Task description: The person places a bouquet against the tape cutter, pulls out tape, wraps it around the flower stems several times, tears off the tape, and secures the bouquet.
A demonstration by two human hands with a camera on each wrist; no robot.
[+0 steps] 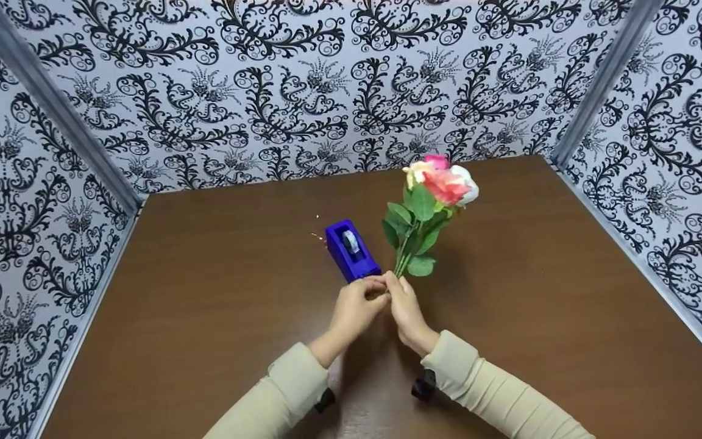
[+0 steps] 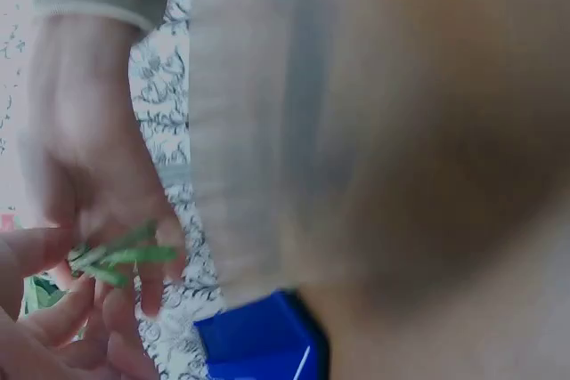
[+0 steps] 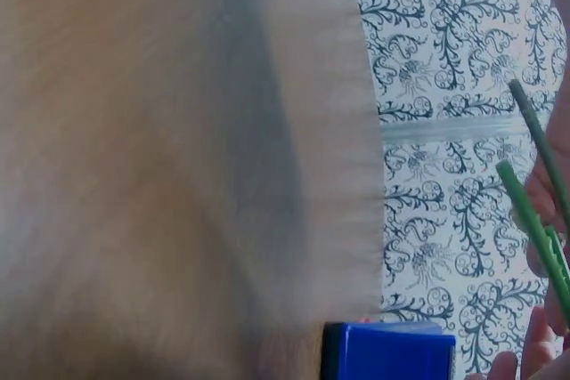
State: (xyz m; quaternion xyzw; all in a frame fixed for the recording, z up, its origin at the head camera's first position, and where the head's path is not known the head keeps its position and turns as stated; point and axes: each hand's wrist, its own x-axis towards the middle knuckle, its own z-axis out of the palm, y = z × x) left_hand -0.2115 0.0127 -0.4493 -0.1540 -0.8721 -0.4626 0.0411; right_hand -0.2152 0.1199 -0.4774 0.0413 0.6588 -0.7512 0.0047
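Note:
A bunch of roses [image 1: 442, 186], pink, coral, cream and white with green leaves, leans up and away from both hands. My right hand [image 1: 407, 308] holds the stems low down, its thumb along them. My left hand [image 1: 357, 308] meets it there, thumb and fingertips pinching at the stems' lower part. Cut stem ends [image 2: 134, 255] poke out between the fingers in the left wrist view. The right wrist view shows the green stems [image 3: 534, 229] at its right edge, with fingers partly cut off. A blue tape dispenser [image 1: 351, 250] stands just beyond the left hand.
The brown table [image 1: 217, 292] lies under the hands. Patterned black-and-white walls [image 1: 290, 91] with grey corner strips enclose its back and sides. Small shiny bits [image 1: 318, 236] lie left of the dispenser.

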